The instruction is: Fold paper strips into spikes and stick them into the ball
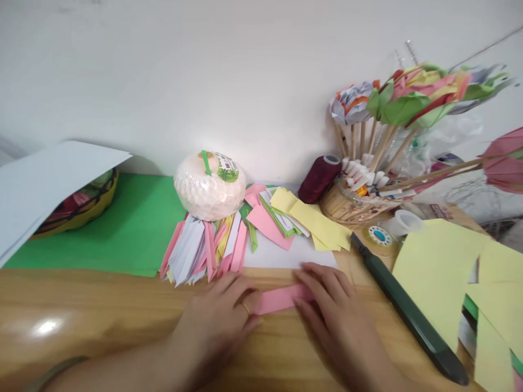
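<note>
A narrow pink paper strip lies across the wooden table, slightly tilted up to the right. My left hand, with a ring on one finger, closes on the strip's left end. At the other end my right hand pinches the strip between thumb and fingers. Just beyond my left hand is a bundle of folded paper pieces in white, pink and yellow, under a plastic-wrapped coconut. Pink paper pieces and yellow paper strips lie on a white sheet behind my hands.
A dark green long-handled tool lies diagonally at right, beside yellow paper sheets. Behind stand a maroon thread spool, a tape roll and a basket of paper flowers. Green paper and white sheets over another basket occupy the left.
</note>
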Demonstrator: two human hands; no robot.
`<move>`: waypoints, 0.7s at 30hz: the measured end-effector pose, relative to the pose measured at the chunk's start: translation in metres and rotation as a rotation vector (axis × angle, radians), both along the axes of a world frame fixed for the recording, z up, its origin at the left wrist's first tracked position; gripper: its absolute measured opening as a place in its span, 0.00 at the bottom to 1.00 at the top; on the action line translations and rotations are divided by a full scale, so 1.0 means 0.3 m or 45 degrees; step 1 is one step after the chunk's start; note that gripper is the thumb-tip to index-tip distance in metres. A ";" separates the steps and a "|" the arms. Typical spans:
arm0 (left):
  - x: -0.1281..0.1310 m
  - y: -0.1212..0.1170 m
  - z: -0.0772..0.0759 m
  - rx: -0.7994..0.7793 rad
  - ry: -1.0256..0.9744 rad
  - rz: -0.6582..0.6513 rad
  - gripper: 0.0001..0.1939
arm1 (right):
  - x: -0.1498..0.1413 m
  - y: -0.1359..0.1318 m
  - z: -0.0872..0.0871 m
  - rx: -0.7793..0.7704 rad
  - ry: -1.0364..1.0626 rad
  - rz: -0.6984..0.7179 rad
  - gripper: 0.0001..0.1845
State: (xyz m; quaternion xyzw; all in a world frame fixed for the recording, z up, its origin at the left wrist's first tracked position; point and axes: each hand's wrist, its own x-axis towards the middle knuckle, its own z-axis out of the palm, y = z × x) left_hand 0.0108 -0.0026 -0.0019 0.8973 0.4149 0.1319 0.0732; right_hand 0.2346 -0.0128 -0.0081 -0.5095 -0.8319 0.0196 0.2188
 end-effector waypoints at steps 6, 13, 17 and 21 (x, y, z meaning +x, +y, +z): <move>0.002 -0.012 0.004 -0.124 -0.096 0.004 0.08 | -0.004 -0.009 0.001 -0.324 0.240 0.067 0.05; 0.002 -0.017 0.007 -0.238 -0.182 0.064 0.16 | -0.010 -0.029 0.017 -0.445 0.429 0.123 0.08; 0.000 -0.011 0.000 -0.223 -0.155 0.074 0.10 | -0.016 -0.041 0.023 -0.434 0.479 0.104 0.08; -0.001 -0.014 0.001 -0.294 -0.396 0.049 0.02 | -0.011 -0.045 0.040 -0.485 0.451 0.035 0.05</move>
